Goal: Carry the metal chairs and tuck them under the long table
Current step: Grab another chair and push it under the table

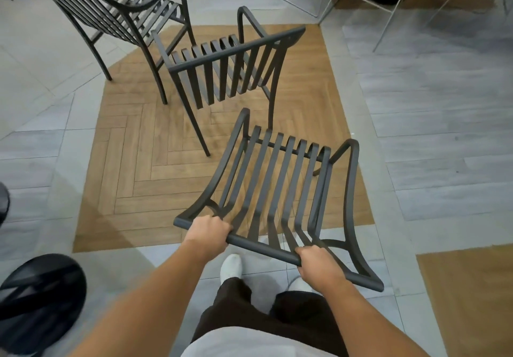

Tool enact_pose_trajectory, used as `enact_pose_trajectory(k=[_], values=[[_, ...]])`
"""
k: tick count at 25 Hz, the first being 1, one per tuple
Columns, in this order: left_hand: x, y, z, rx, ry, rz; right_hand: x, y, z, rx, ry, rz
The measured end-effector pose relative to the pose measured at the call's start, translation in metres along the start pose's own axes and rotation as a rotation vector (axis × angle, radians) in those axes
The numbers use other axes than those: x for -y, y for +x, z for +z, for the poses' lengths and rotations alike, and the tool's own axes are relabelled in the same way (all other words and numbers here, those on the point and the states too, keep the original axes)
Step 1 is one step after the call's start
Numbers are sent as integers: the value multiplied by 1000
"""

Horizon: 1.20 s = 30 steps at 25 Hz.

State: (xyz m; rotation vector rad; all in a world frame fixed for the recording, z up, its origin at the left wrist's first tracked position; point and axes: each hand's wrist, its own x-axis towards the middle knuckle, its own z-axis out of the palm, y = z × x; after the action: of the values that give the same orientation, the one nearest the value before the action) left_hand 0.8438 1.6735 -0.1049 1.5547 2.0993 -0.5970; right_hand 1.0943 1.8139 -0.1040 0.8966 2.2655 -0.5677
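Left hand (208, 231): fingers curled round the top rail of the near chair (280, 190), toward its left end.
Right hand (319, 266): gripping the same rail toward its right end.
Near chair: dark metal slats, tilted toward the person, over the wood-patterned floor patch (133, 179) — whether its legs touch the floor cannot be told.
Second chair (224, 65): standing just beyond, back toward the camera.
Third chair (116, 15): farther left — beside the second.
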Motion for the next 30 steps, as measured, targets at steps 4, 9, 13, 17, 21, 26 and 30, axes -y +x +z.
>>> enact_pose_trajectory(k=[4,9,13,17,21,26,30], values=[[-34,-2,0,0,-86,-109,-35,4,-11,13,-85,-100],[-99,-14,1,20,-181,-273,-87,13,-30,31,-217,-237],[-142,-29,5,9,-259,-358,-112,20,-41,69,-322,-324],[-157,-40,10,0,-320,-419,-115,27,-50,83,-376,-383],[-175,-43,10,-6,-354,-504,-121,37,-59,82,-438,-451],[-210,-34,3,-3,-454,-637,-142,55,-80,122,-548,-563],[-251,-28,-2,-18,-556,-764,-160,69,-98,150,-626,-647]])
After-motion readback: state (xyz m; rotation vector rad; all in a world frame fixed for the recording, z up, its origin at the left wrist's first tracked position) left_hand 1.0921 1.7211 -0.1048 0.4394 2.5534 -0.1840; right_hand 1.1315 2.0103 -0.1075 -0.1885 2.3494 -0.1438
